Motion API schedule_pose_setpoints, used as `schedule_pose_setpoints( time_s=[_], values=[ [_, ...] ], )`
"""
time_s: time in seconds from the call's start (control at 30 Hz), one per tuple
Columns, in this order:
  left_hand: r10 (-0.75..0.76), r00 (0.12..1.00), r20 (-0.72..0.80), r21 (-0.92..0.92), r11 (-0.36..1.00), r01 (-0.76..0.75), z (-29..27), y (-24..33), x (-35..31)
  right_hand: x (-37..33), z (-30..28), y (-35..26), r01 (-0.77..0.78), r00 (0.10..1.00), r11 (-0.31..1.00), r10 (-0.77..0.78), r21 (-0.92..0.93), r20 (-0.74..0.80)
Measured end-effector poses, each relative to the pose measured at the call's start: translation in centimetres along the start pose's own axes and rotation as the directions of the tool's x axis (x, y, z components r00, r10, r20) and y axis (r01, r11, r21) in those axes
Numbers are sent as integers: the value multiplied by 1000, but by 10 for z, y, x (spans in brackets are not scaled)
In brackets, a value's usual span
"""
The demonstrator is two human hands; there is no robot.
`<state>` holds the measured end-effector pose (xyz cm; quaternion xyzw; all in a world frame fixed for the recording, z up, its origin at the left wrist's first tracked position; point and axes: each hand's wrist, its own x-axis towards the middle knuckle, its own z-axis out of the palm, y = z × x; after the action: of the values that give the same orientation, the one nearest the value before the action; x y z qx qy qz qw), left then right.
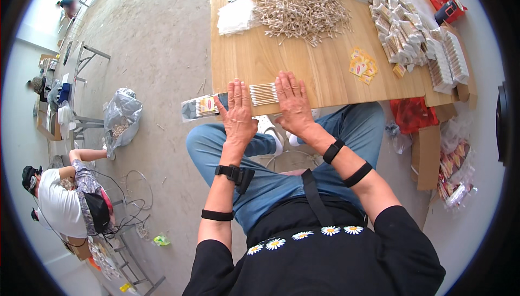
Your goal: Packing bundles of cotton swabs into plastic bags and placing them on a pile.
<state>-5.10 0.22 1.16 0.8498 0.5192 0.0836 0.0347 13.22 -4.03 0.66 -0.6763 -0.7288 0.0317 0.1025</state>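
Observation:
A flat row of cotton swabs (pixel 264 94) lies at the table's near edge, the sticks running left to right. My left hand (pixel 237 113) rests flat at the row's left end, fingers stretched out. At the right end my right hand (pixel 294 100) lies flat in the same way, with its fingers straight. The swab tips meet or go under both hands; which of these, I cannot tell. Beside my left hand, a clear plastic bag (pixel 190 110) with a yellow printed card (pixel 207 105) sticks out past the table's left corner.
On the wooden table (pixel 319 76) are a big heap of loose swabs (pixel 303 15), white bag sheets (pixel 236 16), yellow cards (pixel 363 66) and piled swab packs (pixel 401 27). A cardboard box (pixel 426 158) stands below right. Another person (pixel 62 201) sits at the left.

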Motion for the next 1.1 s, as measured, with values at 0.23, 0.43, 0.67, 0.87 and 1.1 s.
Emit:
schedule_pose_setpoints(
  time_s=[0.23, 0.43, 0.67, 0.87, 1.1],
  values=[
    [18, 996, -83, 65, 998, -12, 10, 0, 2, -1, -6, -5, -68, 997, 997, 68, -26, 28],
    [10, 1000, -22, 44, 999, -10, 2, 8, 1, 1, -1, -7, -79, 997, 996, 80, -45, 23],
    [-21, 999, 40, 23, 1000, 21, -4, 14, 1, 5, -3, -11, -42, 996, 998, 46, -49, 71],
    [-24, 999, 30, 34, 999, 23, -3, 12, 0, 5, 4, -8, -17, 1000, 999, 17, -42, 19],
    [-57, 998, 2, -39, 998, 57, -9, 14, -3, 5, -6, 1, -28, 999, 993, 25, 116, 28]
  ],
)
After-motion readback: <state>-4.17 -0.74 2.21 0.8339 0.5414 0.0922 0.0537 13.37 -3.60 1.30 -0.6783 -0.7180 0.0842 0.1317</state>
